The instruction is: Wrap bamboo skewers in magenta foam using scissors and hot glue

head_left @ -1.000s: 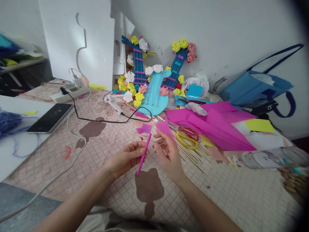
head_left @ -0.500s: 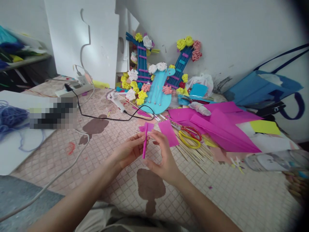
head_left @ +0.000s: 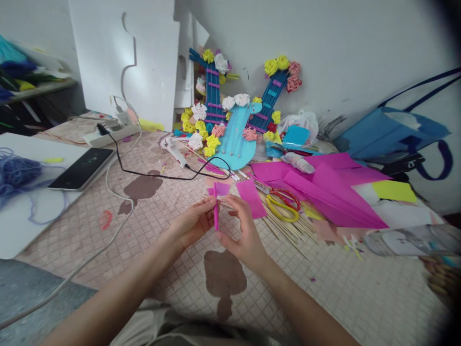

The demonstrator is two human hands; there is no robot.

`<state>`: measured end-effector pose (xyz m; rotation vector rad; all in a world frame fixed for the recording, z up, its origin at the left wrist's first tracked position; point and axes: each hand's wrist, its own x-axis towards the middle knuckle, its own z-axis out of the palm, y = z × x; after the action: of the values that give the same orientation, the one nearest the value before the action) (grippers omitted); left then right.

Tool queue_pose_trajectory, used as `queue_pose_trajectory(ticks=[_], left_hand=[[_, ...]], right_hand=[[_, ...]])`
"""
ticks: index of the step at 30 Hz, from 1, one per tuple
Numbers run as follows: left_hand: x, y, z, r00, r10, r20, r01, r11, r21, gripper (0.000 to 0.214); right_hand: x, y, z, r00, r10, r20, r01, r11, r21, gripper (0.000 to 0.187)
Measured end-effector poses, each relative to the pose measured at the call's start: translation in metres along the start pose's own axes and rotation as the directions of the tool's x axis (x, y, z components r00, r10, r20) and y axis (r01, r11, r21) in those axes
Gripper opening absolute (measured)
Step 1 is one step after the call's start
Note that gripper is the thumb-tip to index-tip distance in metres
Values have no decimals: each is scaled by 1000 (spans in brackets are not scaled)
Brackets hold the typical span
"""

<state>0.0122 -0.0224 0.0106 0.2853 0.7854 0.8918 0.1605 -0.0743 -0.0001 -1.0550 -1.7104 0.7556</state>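
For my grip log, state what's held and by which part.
The left hand pinches a thin, straight magenta rod near its middle; whether the right hand touches it cannot be told.

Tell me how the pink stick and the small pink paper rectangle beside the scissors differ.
The pink stick is slim and rod-like; the pink paper is flat and wider. The pink stick is held in the left hand; the pink paper lies beside the scissors, unheld. Both are pink.

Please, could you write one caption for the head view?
Left hand holding a thin magenta stick, right hand close by, above a cluttered table.
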Motion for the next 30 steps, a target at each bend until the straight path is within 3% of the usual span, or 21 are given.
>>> queue_pose_trajectory(ticks=[6,11,17,21,25,30], left_hand=[[1,-1,-5,1000,29,-5,-29,999,-19,9],[4,-1,-6,996,90,-3,-90,995,-41,6],[8,0,-3,977,209,-29,-211,973,-97,9],[12,0,-4,959,275,-69,-282,952,-117,10],[12,-2,-5,958,276,-73,-283,952,-116,12],[10,-5,-2,967,247,-55,-252,962,-105,14]], right_hand=[[0,-1,2,1000,-18,-5,17,998,-57,61],[-3,0,5,995,-33,-99,18,989,-147,44],[-8,0,9,993,-115,-15,108,967,-233,34],[-10,-2,9,987,-150,-52,131,955,-267,33],[-9,0,10,992,-87,-95,60,965,-255,36],[-7,3,10,992,-82,-91,59,972,-229,40]])
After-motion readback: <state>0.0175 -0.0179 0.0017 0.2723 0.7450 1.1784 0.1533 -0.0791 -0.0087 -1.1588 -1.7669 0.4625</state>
